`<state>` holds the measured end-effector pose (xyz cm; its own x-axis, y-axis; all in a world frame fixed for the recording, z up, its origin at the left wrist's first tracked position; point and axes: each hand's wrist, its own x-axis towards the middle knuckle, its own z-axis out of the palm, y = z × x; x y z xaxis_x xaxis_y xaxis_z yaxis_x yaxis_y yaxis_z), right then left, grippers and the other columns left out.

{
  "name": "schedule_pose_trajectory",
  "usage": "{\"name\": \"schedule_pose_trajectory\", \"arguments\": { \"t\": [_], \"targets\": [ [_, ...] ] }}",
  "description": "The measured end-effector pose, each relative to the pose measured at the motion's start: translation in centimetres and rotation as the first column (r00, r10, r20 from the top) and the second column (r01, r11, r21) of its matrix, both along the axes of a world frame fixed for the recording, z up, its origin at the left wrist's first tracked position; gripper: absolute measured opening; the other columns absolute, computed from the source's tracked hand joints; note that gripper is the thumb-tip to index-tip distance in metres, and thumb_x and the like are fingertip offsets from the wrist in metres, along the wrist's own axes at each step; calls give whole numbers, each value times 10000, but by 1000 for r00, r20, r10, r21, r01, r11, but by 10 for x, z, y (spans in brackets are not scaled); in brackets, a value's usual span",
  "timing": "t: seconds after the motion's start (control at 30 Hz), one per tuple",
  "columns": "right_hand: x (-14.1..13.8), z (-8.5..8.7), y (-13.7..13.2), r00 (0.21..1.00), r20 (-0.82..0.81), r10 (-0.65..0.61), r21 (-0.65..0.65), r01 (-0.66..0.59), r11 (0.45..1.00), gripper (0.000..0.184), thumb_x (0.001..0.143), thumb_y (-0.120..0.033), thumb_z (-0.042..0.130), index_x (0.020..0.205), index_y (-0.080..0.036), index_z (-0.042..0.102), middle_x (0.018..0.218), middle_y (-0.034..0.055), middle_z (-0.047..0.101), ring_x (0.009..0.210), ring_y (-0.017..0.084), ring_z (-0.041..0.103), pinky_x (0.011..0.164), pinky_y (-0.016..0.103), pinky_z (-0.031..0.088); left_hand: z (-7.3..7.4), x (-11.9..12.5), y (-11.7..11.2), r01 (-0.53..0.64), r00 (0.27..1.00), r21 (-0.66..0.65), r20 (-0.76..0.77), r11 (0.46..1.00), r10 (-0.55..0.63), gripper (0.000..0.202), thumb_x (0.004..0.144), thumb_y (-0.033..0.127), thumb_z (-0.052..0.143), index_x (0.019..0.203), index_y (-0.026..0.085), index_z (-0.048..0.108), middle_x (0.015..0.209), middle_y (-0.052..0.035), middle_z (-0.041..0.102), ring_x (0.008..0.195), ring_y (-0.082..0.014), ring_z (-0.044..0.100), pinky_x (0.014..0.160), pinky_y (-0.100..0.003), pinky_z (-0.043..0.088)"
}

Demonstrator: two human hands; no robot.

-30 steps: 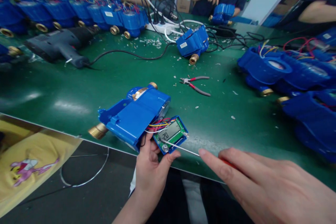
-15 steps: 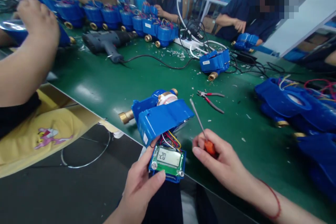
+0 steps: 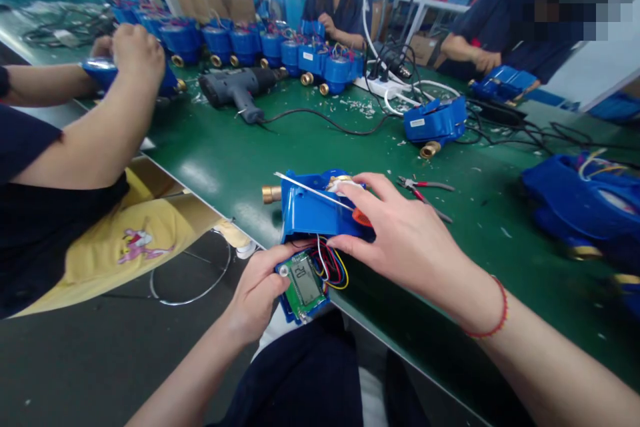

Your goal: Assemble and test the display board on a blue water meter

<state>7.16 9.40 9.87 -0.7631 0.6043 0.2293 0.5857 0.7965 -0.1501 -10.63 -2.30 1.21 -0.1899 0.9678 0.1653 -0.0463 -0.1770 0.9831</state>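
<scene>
1. Blue meter housing (image 3: 313,213) is seen lying at the near edge of the green table (image 3: 225,160), its brass fitting (image 3: 271,194) pointing left.
2. A green display board (image 3: 304,283) in a small blue tray is held just off the table edge, below the housing, and is joined to it by a bundle of red, yellow and black wires (image 3: 333,267).
3. The board is gripped by the left hand (image 3: 257,290), with the thumb laid across its near left corner.
4. A thin screwdriver (image 3: 320,192) with an orange handle is clasped in the right hand (image 3: 400,237); its shaft lies across the top of the housing, tip to the left, and the same fingers rest against the housing's right side.
5. The step in hand is judged to be a repositioning of board and housing, with the tool parked rather than applied; no screw is engaged by the tip.
6. For the next move, the tip would need to be swung down to a corner screw of the board, while the wires are kept from being pinched.
7. Red-handled cutters (image 3: 425,190) lie to the right on the table; a grey power driver (image 3: 240,90) and a row of blue meters (image 3: 280,50) lie farther off.
8. Another person's hand (image 3: 133,53) is at work at the far left.
</scene>
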Motion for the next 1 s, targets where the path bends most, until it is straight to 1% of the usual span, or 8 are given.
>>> {"name": "schedule_pose_trajectory", "arguments": {
  "t": [0.13, 0.27, 0.43, 0.6, 0.7, 0.8, 0.87, 1.0],
  "targets": [
    [-8, 3, 6, 991, 115, -61, 21, 59, 998, 551, 802, -638, 570, 1098, -173, 551, 1012, 50, 626, 795, 251, 649, 553, 353, 482, 0, -6, 6, 31, 998, -40, 63, 999, -28, 394, 702, 198, 551, 1042, 227, 750, 1016, -3, 759, 932, -234, 681, 825, -299, 509],
    [-4, -3, -3, 955, 162, -247, 89, 235, 968, 520, 808, -680, 518, 984, -190, 525, 852, 36, 651, 655, 264, 656, 482, 338, 411, -1, -12, 13, 107, 989, -55, 108, 993, -101, 435, 739, 253, 566, 1154, 204, 685, 1131, -27, 719, 1040, -254, 636, 887, -318, 477],
    [6, -2, -8, 873, 268, -407, 103, 394, 913, 581, 826, -710, 457, 1055, -178, 512, 768, 63, 663, 583, 308, 653, 456, 354, 401, -6, -11, 13, 103, 992, -135, -56, 986, -111, 426, 847, 329, 562, 1266, 258, 529, 1220, -30, 638, 1112, -236, 574, 911, -316, 442],
    [30, 11, -10, 970, 23, -242, 54, 241, 969, 356, 895, -458, 550, 1141, -205, 508, 1083, 95, 622, 821, 254, 666, 653, 360, 530, -7, -5, 11, 40, 928, -235, -351, 971, -123, 609, 831, 493, 603, 1361, 241, 440, 1305, -108, 566, 1166, -305, 532, 977, -458, 409],
    [45, 20, -27, 984, -108, -139, -21, 137, 990, 196, 946, -263, 435, 1136, -221, 462, 909, 47, 645, 687, 157, 660, 551, 234, 520, -4, -10, 11, 44, 875, -278, -452, 960, -171, 786, 727, 539, 712, 1397, 252, 419, 1329, -102, 558, 1197, -320, 507, 1005, -479, 393],
    [55, 19, -49, 997, -20, -77, -230, 70, 971, 150, 945, -221, 406, 1092, -234, 383, 703, -34, 630, 492, 109, 611, 390, 172, 440, 0, -19, 15, 135, 863, -303, -432, 943, -262, 725, 760, 532, 684, 1391, 276, 434, 1307, -76, 581, 1175, -292, 537, 996, -448, 420],
    [58, 12, -58, 997, 74, 15, -285, 7, 959, 106, 937, -180, 404, 1016, -246, 379, 685, -54, 620, 482, 108, 608, 390, 185, 439, 3, -24, 20, 183, 860, -301, -412, 936, -301, 646, 814, 492, 642, 1389, 278, 440, 1305, -67, 588, 1171, -269, 553, 997, -419, 432],
    [61, -2, -54, 978, 155, 141, -77, -130, 989, 213, 911, -103, 341, 1028, -230, 464, 774, -5, 636, 579, 155, 646, 457, 256, 485, 11, -28, 31, 286, 861, -263, -352, 921, -368, 537, 860, 410, 605, 1359, 248, 490, 1309, -64, 607, 1162, -243, 578, 985, -357, 465]
  ]
}}
